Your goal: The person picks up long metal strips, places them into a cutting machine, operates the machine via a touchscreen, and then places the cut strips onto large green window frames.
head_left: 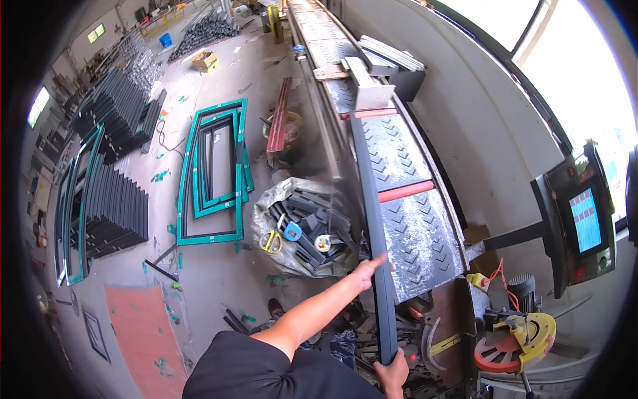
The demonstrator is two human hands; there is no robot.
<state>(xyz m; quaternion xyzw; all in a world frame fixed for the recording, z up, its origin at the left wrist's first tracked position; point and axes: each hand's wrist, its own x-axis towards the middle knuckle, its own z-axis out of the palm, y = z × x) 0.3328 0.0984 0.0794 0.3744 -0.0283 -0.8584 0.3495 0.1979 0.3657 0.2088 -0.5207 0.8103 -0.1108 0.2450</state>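
Note:
A long dark grey profile bar (371, 213) runs away from me along the left side of a roller conveyor (425, 246) with chevron-marked dark panels. My left hand (367, 274) grips it partway along, my arm stretched forward. Its near end is in my right hand (393, 372), fingers closed around it low by my body. Just left of the bar stands a white sack (269, 206) full of dark offcuts. Yellow-handled scissors (270, 241), a blue tape measure (292, 231) and a small tape roll (322, 243) lie on top of them.
At the right are a yellow and red saw (515, 342) and a screen on an arm (585, 219). A whitish metal block (372, 93) sits on the conveyor farther off. Green-edged frames (186, 193) lie on the floor at left, near stacked dark profiles (116, 209).

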